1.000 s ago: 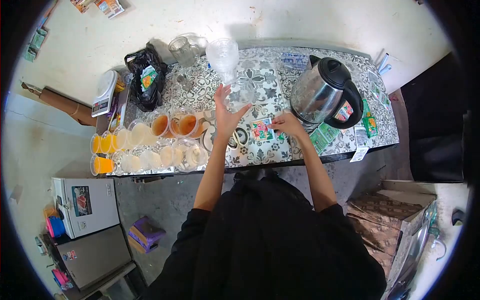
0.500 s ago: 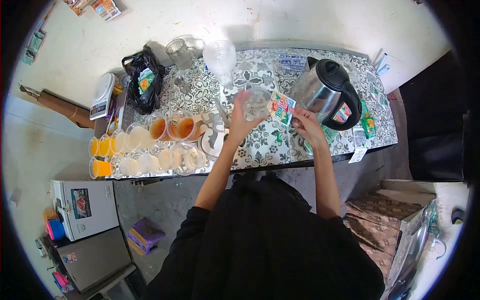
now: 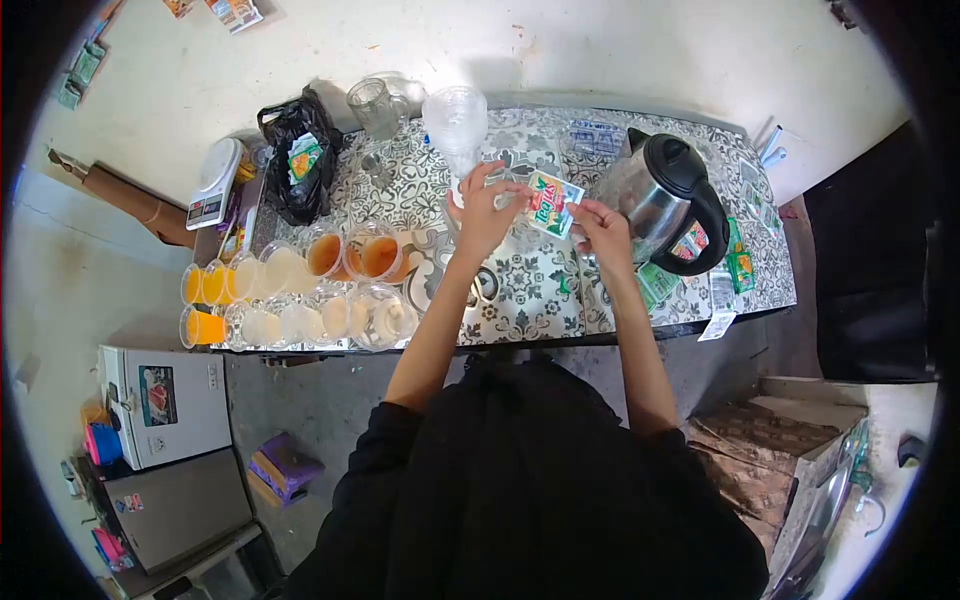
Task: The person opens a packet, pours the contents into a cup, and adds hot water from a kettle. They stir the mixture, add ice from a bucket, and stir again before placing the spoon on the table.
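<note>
A printed drink-mix sachet, white with green and red lettering, is held up over the table between my two hands. My left hand pinches its left edge with thumb and forefinger, the other fingers raised. On the opposite side, my right hand grips the sachet's right edge. A stack of clear plastic cups stands just beyond my left hand. Close to the right hand is a steel electric kettle with a black lid and handle. A ring-shaped handle, partly hidden, lies by my left forearm.
Two rows of filled plastic cups line the left side, including amber drinks and orange ones. Behind them sit a black plastic bag, a glass mug and a white scale. Green packets lie right of the kettle.
My left hand has closed from spread fingers onto the sachet's left edge. The sachet and right hand have shifted slightly. The whole view has tilted a little.
</note>
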`<state>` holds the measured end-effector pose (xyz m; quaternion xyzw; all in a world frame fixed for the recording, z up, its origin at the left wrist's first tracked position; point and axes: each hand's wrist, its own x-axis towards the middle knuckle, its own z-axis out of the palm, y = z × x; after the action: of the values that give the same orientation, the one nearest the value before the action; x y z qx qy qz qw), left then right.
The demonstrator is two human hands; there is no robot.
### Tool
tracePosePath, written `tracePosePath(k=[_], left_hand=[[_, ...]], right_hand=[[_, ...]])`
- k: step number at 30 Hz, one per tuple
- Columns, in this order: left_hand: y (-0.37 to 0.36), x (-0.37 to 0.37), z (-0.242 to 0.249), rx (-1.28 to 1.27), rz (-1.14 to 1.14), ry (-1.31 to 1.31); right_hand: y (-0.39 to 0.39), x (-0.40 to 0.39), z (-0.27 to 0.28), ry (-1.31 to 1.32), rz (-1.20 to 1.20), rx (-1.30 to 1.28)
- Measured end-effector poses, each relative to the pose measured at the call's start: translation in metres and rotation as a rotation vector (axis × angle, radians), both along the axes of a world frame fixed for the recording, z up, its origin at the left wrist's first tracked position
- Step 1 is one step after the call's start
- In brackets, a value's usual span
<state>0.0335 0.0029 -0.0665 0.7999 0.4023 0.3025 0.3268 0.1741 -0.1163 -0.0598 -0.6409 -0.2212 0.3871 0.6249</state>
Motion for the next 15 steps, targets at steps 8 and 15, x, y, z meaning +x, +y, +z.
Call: tracePosePath(k=[8, 15], left_hand=[[0.008, 0.0, -0.012, 0.11, 0.037, -0.111], [0.003, 0.0, -0.003, 0.018, 0.074, -0.057]], right_hand=[[0.024, 0.003, 0.0, 0.024, 0.122, 0.097], [0.034, 0.019, -0.013, -0.198, 0.286, 0.12]])
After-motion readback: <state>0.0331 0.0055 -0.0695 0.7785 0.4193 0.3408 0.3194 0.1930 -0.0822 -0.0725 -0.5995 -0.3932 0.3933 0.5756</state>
